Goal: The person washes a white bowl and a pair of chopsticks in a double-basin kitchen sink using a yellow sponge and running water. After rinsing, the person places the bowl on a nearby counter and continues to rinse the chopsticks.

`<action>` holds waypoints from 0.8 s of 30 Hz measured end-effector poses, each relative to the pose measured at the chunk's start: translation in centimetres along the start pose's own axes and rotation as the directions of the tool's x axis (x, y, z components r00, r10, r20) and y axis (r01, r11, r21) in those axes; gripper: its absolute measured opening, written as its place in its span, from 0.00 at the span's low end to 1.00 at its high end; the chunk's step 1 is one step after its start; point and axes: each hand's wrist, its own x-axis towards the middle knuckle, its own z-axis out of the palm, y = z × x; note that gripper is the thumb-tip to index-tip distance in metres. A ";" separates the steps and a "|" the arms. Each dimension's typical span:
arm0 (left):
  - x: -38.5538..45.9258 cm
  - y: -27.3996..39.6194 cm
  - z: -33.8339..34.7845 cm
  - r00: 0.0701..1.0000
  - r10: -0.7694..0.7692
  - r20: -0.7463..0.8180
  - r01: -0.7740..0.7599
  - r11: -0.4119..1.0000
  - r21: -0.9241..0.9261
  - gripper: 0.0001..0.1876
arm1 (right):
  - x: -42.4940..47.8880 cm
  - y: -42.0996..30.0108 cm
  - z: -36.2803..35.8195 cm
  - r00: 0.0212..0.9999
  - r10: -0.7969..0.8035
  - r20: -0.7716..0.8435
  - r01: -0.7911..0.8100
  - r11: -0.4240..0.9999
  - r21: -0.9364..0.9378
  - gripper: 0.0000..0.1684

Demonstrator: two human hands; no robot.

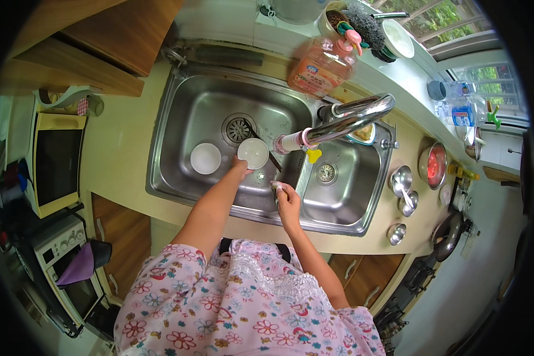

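My left hand (241, 167) grips the rim of a small white bowl (253, 153), held over the large basin of a stainless steel double sink (178, 120). Fingers of my right hand (288, 200) are closed around a sponge (276, 187), mostly hidden by the hand, with white foam on it. A second white bowl (205, 158) sits on the basin floor to the left. Dark chopsticks (274, 161) lie partly behind the held bowl, reaching toward the drain strainer (238, 129). Above the divider hangs the faucet's white spout (289, 143).
A pink pump bottle of dish soap (322, 66) stands behind the sink. Steel bowls (396, 234) and a bowl with red contents (432, 165) are on the right counter. A small dish of food (363, 133) rests behind the smaller basin (342, 191). A microwave (58, 164) is at left.
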 end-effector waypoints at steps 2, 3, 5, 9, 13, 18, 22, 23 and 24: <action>0.0 -0.3 0.0 0.999 -0.018 0.037 0.020 0.998 -0.060 0.24 | -0.3 0.5 -0.5 1.000 0.022 0.004 -0.022 1.000 -0.001 0.12; 0.4 -0.4 -0.5 0.996 -0.044 0.073 0.051 0.994 -0.093 0.25 | -0.6 0.3 -0.7 0.999 0.035 0.004 -0.035 0.999 -0.001 0.12; 1.3 -0.6 -1.5 0.976 -0.183 0.116 0.202 0.961 -0.187 0.25 | -1.0 0.3 -1.1 0.999 0.041 0.011 -0.041 0.999 0.004 0.12; 2.3 0.9 -3.9 0.878 -0.440 0.191 0.478 0.835 -0.273 0.27 | -1.5 0.5 -1.2 1.000 0.002 0.001 -0.002 1.000 0.027 0.12; -2.4 2.4 -3.2 0.994 -0.078 -0.078 0.078 0.997 -0.007 0.27 | -1.1 0.2 -0.7 1.000 -0.012 -0.014 0.013 0.998 0.060 0.11; -8.8 4.1 -3.1 0.769 0.628 -0.120 -0.343 0.563 0.752 0.28 | -0.7 -2.1 0.2 0.951 0.238 0.196 -0.305 0.628 0.716 0.18; -13.5 5.2 -3.5 0.503 0.854 0.137 -0.470 0.137 0.872 0.30 | -0.2 -3.6 0.5 0.825 0.388 0.411 -0.500 0.164 0.850 0.25; -14.4 5.4 -3.6 0.439 0.875 0.204 -0.460 0.024 0.887 0.30 | -0.1 -3.5 0.6 0.800 0.401 0.445 -0.525 0.112 0.844 0.25; -15.0 5.4 -3.9 0.380 0.889 0.255 -0.456 -0.059 0.888 0.31 | 0.0 -3.5 0.7 0.774 0.412 0.481 -0.549 0.058 0.834 0.25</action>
